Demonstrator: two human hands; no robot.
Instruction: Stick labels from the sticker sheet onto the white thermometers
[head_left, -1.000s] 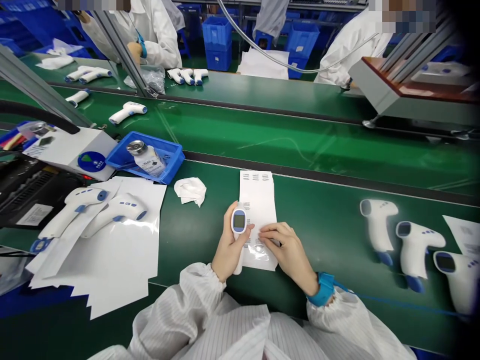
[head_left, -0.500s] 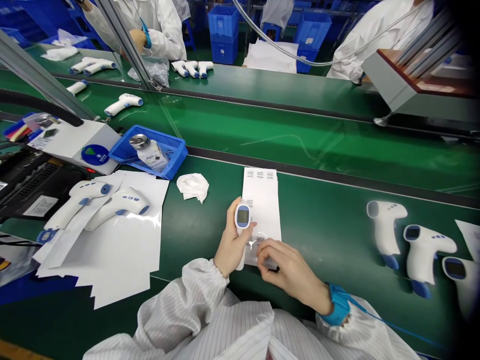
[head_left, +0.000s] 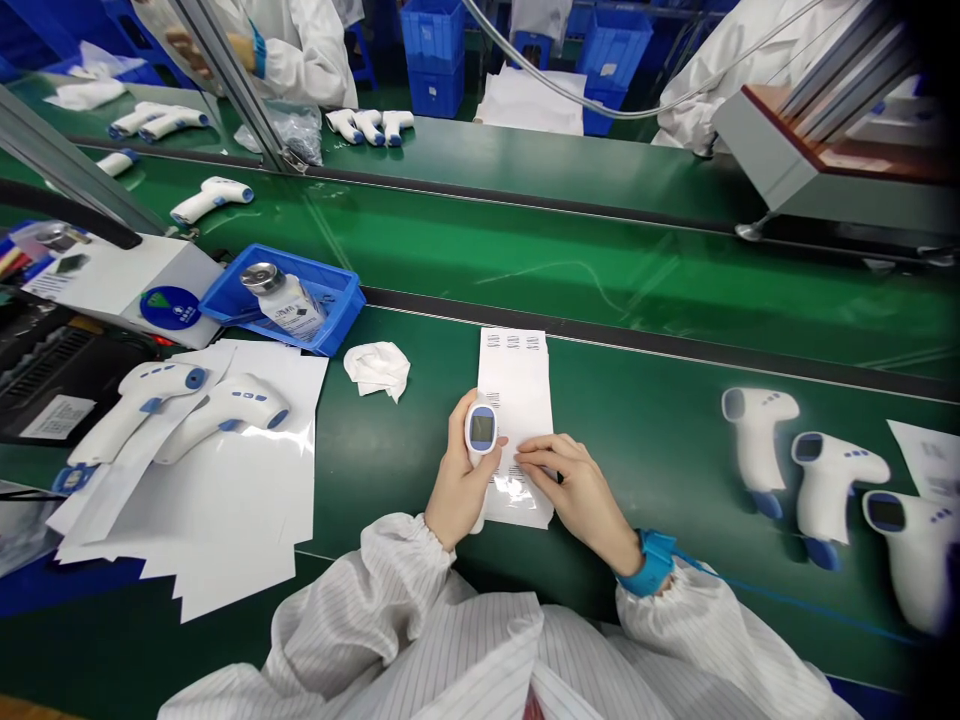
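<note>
My left hand [head_left: 459,480] is wrapped round a white infrared thermometer [head_left: 481,428], whose small display faces up at me. Beneath it lies a narrow white label sheet [head_left: 517,375], printed with rows of small dark marks and glossy at its near end. My right hand [head_left: 574,490] is over the sheet's right side, close to the thermometer; its fingertips come together on or just above the paper. Anything small between those fingertips is too fine to make out. A blue wrist strap [head_left: 651,562] circles my right wrist.
Several thermometers [head_left: 832,480] stand at the right; two more [head_left: 225,415] lie on white papers [head_left: 255,520] at the left. Further back are a crumpled tissue [head_left: 377,368], a blue tray [head_left: 341,315] with a metal-capped bottle [head_left: 289,305], a green conveyor [head_left: 525,250], and co-workers in white.
My right hand has moved up along the label sheet, its curled fingers straightening towards the printed rows. My left hand keeps hold of the thermometer. The view has shifted slightly.
</note>
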